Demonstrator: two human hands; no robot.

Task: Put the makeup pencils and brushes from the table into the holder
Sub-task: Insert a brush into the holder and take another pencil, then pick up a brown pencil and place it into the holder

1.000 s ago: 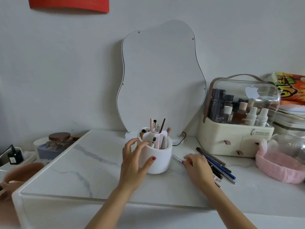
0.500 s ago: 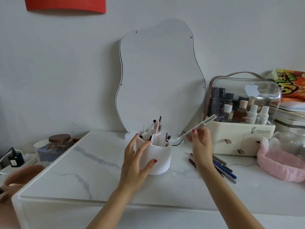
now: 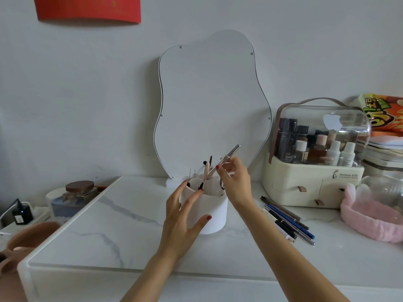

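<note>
Now my right hand (image 3: 236, 182) pinches a silver pencil (image 3: 226, 159) tilted over the holder (image 3: 214, 211) mid-worktop, left hand (image 3: 183, 216) spread loosely against its wall; lowered askew, it could snag the brushes (image 3: 207, 168) and tip the holder

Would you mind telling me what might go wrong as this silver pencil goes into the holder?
The silver pencil enters the white holder steeply tilted, so it may catch on the brushes already standing there. The left hand only rests spread fingers on the holder, so a snag could tip it. The right hand pinches the pencil lightly; it might slip.
</note>
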